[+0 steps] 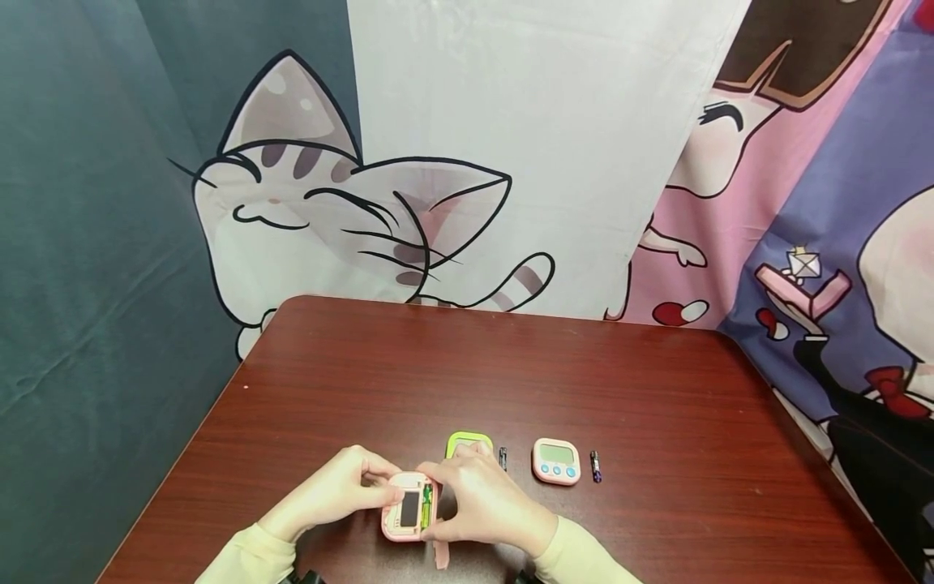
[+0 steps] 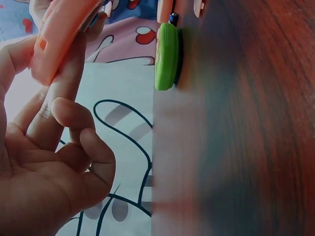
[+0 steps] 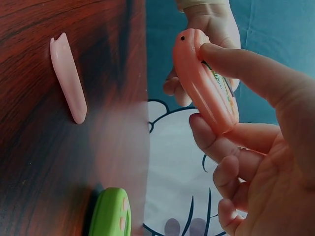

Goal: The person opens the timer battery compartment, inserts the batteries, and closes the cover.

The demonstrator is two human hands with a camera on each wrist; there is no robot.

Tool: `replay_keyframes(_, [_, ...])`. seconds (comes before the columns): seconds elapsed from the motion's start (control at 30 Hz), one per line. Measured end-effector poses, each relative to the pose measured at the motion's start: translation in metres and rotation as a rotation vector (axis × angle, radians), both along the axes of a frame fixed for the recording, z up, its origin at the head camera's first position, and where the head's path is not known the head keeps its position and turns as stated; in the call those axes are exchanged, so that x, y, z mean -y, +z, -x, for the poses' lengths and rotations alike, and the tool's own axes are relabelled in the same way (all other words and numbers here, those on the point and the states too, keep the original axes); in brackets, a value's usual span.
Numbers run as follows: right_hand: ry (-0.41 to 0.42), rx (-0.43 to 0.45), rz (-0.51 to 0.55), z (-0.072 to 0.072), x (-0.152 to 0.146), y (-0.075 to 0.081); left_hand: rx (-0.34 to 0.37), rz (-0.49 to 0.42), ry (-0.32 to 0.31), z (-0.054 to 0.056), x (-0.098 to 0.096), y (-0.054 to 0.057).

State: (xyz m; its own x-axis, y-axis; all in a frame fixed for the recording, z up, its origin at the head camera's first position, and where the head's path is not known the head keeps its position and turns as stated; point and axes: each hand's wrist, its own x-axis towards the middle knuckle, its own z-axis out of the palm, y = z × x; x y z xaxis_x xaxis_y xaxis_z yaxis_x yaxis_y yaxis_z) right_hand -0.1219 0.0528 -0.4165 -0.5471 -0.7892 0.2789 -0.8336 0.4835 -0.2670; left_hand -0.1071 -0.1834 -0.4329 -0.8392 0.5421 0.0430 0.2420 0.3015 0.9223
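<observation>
Between both hands a pink digital timer (image 1: 395, 527) is held up off the table, its back facing up. Its battery slot is uncovered, and a green battery (image 1: 426, 507) lies in it, beside a dark rectangle. My left hand (image 1: 336, 491) pinches the left edge, thumb on the back and fingers beneath. My right hand (image 1: 492, 503) grips the right side; in the right wrist view its thumb and fingers hold opposite ends of the timer (image 3: 204, 83). A loose pink battery cover (image 3: 69, 81) lies on the table below the right hand.
A green timer (image 1: 458, 440) lies just behind the right hand, partly hidden by it. To its right are a dark battery (image 1: 503, 459), a second pink timer (image 1: 556, 461) with its screen up, and another battery (image 1: 596, 466). A printed curtain hangs behind the table (image 1: 350, 365).
</observation>
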Motion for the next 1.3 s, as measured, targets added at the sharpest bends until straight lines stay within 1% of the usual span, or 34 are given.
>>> replay_keyframes(0.13, [-0.005, 0.016, 0.002, 0.0004, 0.0002, 0.0010, -0.002, 0.003, 0.021, -0.0006, 0.0002, 0.0016])
replay_keyframes(0.33, [-0.014, 0.059, 0.034, 0.0007, 0.0011, 0.0019, -0.047, 0.027, 0.046, -0.0009, 0.0011, 0.0015])
replay_keyframes(0.43, [-0.026, 0.067, 0.041, -0.0001, 0.0011, 0.0021, -0.056, 0.028, 0.049, -0.0014, 0.0008, 0.0013])
replay_keyframes(0.6, [-0.055, 0.098, 0.035, -0.0011, 0.0017, 0.0025, -0.035, 0.014, 0.050, -0.0012, -0.0003, 0.0021])
replay_keyframes(0.8, [-0.096, 0.179, 0.052, -0.0021, 0.0018, 0.0019, -0.021, 0.017, 0.061, -0.0004, -0.0016, 0.0058])
replay_keyframes(1.03, [-0.082, 0.159, 0.111, -0.0011, 0.0020, -0.0022, -0.029, 0.021, 0.068, -0.0013, -0.0026, 0.0061])
replay_keyframes(1.2, [-0.090, 0.239, 0.108, -0.0016, 0.0020, 0.0006, -0.025, 0.020, 0.069, -0.0012, -0.0024, 0.0067])
replay_keyframes(1.3, [-0.087, 0.239, 0.109, -0.0013, 0.0016, 0.0013, -0.013, 0.017, 0.077, -0.0012, -0.0024, 0.0063])
